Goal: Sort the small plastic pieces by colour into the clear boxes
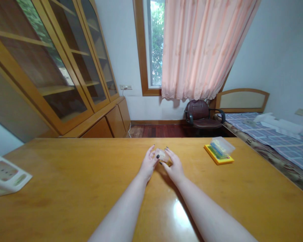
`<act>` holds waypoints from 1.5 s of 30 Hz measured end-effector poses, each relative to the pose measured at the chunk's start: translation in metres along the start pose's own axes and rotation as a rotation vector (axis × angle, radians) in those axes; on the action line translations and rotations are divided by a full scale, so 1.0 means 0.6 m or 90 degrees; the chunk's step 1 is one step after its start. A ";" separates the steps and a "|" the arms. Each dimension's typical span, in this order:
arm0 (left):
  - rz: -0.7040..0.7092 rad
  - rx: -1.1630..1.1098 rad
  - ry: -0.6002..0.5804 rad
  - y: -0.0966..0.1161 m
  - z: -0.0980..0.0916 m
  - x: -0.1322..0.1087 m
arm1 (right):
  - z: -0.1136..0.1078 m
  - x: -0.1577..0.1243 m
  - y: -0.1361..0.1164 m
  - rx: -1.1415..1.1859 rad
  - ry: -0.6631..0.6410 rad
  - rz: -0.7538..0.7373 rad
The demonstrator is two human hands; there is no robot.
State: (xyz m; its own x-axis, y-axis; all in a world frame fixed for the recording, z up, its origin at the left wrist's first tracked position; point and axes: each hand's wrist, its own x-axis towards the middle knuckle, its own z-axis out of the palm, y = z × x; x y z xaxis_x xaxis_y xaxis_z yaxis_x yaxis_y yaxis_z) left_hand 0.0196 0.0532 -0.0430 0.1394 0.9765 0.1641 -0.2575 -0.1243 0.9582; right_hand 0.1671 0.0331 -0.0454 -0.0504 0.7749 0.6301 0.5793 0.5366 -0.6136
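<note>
Over the middle of the table, close to its far edge, a small whitish, see-through plastic box (pixel 162 154) is held between my two hands. My left hand (pixel 147 165) grips its left side, with the thumb across the near face. On the other side, my right hand (pixel 176 167) has its fingers and thumb curved around the box's right end. Whatever is inside the box is too blurred to tell.
To the right lies a yellow tray (pixel 219 162) with blue and green pieces under a tilted clear cover (pixel 224 145). A white box-like thing (pixel 24 179) sits at the table's left edge. Beyond the wooden table (pixel 91 185) stand a chair (pixel 199 112) and a bed (pixel 280 137).
</note>
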 end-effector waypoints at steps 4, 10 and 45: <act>-0.026 0.027 -0.027 0.005 0.004 -0.005 | -0.008 0.001 0.002 -0.027 -0.027 -0.001; -0.026 0.095 -0.018 0.020 -0.010 -0.002 | -0.004 -0.003 -0.005 -0.091 -0.081 -0.006; -0.001 -0.001 -0.034 -0.022 0.038 -0.042 | -0.046 -0.021 -0.028 0.013 -0.136 0.020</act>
State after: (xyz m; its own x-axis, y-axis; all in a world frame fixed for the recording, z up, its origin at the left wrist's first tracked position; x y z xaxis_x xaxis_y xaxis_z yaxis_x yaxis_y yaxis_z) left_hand 0.0411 0.0263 -0.0546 0.1912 0.9657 0.1756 -0.2594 -0.1229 0.9579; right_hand 0.1805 0.0052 -0.0297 -0.2058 0.8434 0.4963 0.5662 0.5163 -0.6426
